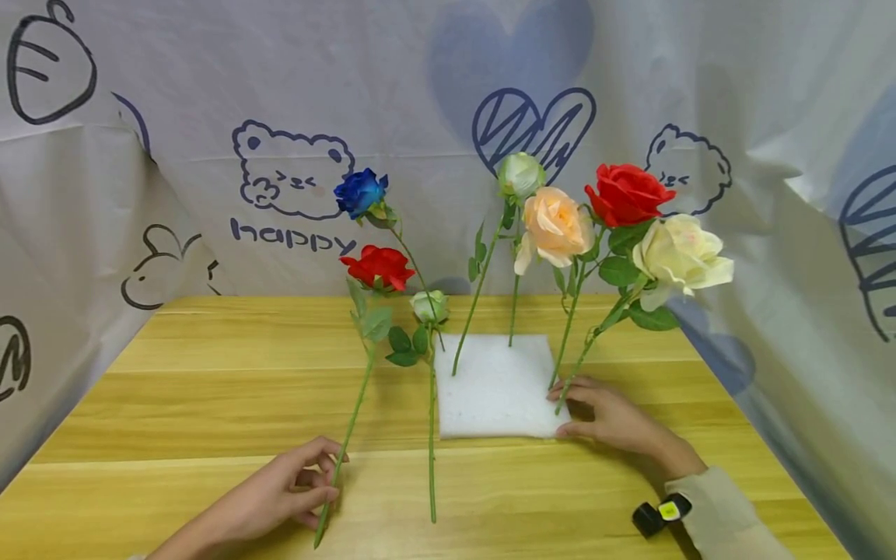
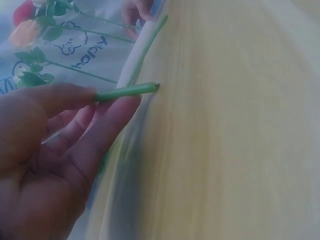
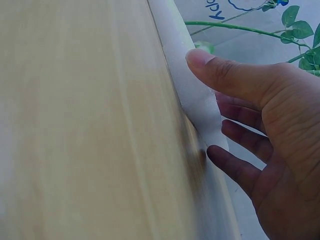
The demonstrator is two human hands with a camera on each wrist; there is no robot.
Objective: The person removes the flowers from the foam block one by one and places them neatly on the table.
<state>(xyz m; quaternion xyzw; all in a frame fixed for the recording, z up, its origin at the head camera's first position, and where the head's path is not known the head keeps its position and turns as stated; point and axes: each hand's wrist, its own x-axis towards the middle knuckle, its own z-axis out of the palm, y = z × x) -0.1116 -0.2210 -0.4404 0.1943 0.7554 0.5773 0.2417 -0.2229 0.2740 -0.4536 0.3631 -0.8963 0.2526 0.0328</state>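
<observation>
My left hand (image 1: 283,490) pinches the lower stem of a red rose (image 1: 379,266), held tilted with its bloom away from me. In the left wrist view, the cut end of the green stem (image 2: 127,92) sticks out past the thumb and fingertip. My right hand (image 1: 616,416) rests at the right edge of a white foam block (image 1: 497,397), its thumb at the near corner and its fingers spread apart. Standing in the foam are a blue rose (image 1: 361,192), a pale green bud (image 1: 521,175), a peach rose (image 1: 556,225), another red rose (image 1: 628,194) and a cream rose (image 1: 682,255).
Another flower, a small pale green bud (image 1: 429,306) with a long stem, lies on the wooden table (image 1: 231,389) left of the foam. A white cloth (image 1: 413,93) with drawn bears and hearts hangs behind and at the sides. A black device sits at my right wrist.
</observation>
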